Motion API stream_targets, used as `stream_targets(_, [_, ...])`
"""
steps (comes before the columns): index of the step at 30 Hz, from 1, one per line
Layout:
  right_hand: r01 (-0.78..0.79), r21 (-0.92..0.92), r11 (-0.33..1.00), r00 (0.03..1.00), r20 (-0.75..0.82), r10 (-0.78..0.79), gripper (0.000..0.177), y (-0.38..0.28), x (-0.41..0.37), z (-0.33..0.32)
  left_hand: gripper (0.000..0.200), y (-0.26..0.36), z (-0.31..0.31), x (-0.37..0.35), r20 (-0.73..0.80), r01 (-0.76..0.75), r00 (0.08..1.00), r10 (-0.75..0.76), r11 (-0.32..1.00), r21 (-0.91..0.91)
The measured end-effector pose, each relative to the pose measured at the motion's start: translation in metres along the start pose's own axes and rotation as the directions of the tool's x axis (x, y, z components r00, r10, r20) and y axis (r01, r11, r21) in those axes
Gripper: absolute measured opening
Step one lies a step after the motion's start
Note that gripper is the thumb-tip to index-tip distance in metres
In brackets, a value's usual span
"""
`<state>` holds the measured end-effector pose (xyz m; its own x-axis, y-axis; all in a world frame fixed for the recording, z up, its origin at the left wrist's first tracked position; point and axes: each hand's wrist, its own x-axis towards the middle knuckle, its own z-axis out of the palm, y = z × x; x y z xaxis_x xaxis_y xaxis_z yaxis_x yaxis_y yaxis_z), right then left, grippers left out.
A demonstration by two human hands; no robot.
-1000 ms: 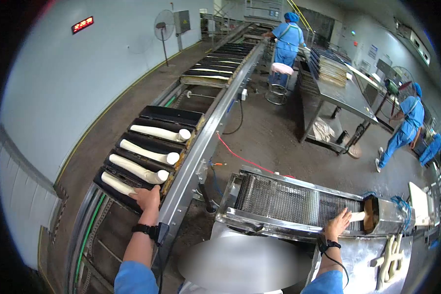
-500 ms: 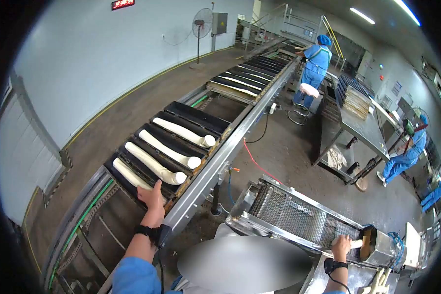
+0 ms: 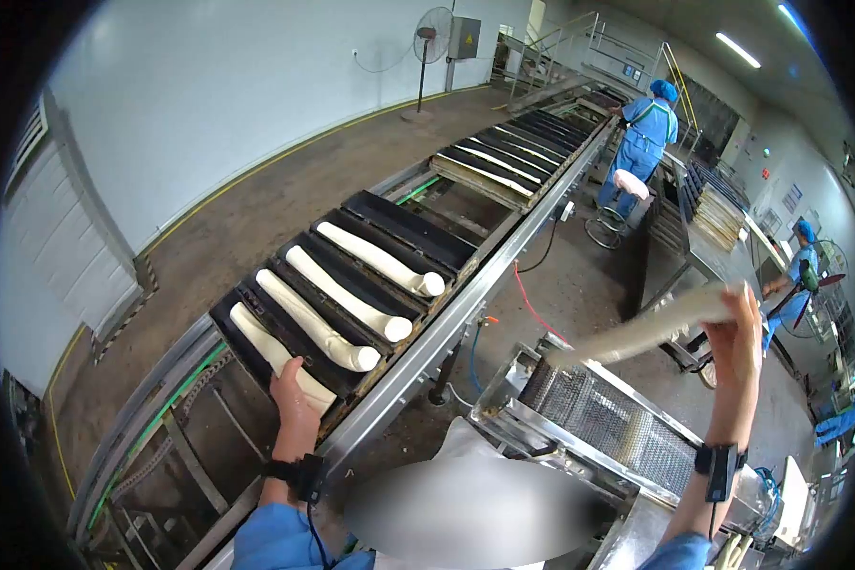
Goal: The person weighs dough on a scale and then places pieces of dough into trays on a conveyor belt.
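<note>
My left hand rests on the near end of a long pale dough-like roll lying in the nearest black trough, its fingers bent against the roll. Three more pale rolls lie in the neighbouring dark trays, their near ends thick and rounded. On the right, my right hand is raised and grips one end of another long pale roll. That roll is blurred by motion and stretches leftward above the metal mesh belt.
The tray conveyor's metal rail runs away diagonally. Co-workers in blue stand by the conveyor and at the right. A steel table, a stool, a red hose and a standing fan are around.
My right hand has risen from the mesh belt's far right end with a pale roll in it. The view has shifted, while my left hand stays at the nearest roll.
</note>
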<state>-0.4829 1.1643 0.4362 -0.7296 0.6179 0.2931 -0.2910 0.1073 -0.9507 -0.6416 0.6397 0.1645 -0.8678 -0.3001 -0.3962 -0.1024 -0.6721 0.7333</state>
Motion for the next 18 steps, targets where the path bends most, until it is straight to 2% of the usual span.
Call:
stream_targets(2, [-0.061,0.152,0.987,0.979,0.204,0.029,0.037,0.000,0.010,0.044,0.047,0.018,-0.003,-0.001,-0.049,-0.217,0.973,0.224,0.969,0.116])
stream_targets(4, [-0.080,0.283,0.956,0.937,0.348,-0.024,0.040,0.006,0.003,0.093,0.047,0.043,0.006,-0.014,-0.027,-0.280,0.959,0.284,0.955,0.100])
stream_targets(6, [-0.051,0.238,0.970,0.941,0.337,-0.033,0.041,0.017,-0.009,0.130,0.047,0.072,0.025,-0.037,0.006,-0.379,0.924,0.382,0.915,0.140])
stream_targets(8, [-0.050,0.036,0.998,0.868,0.496,0.026,0.040,0.040,-0.029,0.145,0.047,0.087,0.052,-0.064,0.032,-0.419,0.907,0.419,0.895,0.155])
stream_targets(10, [-0.243,-0.120,0.963,0.715,0.649,0.261,0.042,0.045,-0.067,0.173,0.042,0.085,0.080,-0.093,0.245,-0.511,0.852,0.462,0.835,0.202])
stream_targets(11, [-0.350,-0.068,0.934,0.623,0.727,0.287,0.045,0.058,-0.085,0.181,0.042,0.081,0.085,-0.108,0.454,-0.554,0.806,0.380,0.755,0.350])
stream_targets(12, [-0.462,-0.034,0.886,0.520,0.799,0.302,0.048,0.073,-0.099,0.190,0.041,0.077,0.091,-0.123,0.623,-0.605,0.744,0.242,0.641,0.472])
stream_targets(13, [-0.614,0.044,0.788,0.476,0.818,0.325,0.052,0.081,-0.114,0.196,0.040,0.072,0.107,-0.145,0.785,-0.675,0.602,0.144,0.617,0.404])
stream_targets(14, [-0.743,0.117,0.659,0.430,0.838,0.336,0.055,0.086,-0.127,0.200,0.039,0.065,0.121,-0.162,0.904,-0.731,0.425,0.037,0.603,0.320])
stream_targets(15, [-0.772,0.137,0.621,0.470,0.780,0.413,0.059,0.087,-0.137,0.199,0.039,0.057,0.127,-0.168,0.963,-0.793,0.241,-0.123,0.548,0.268])
stream_targets(16, [-0.790,0.191,0.583,0.469,0.801,0.373,0.053,0.085,-0.140,0.199,0.040,0.051,0.131,-0.172,0.956,-0.841,0.051,-0.288,0.504,0.197])
stream_targets(18, [-0.731,0.122,0.672,0.516,0.743,0.426,0.048,0.100,-0.134,0.163,0.039,0.037,0.127,-0.179,0.942,-0.877,0.035,-0.334,0.442,0.189])
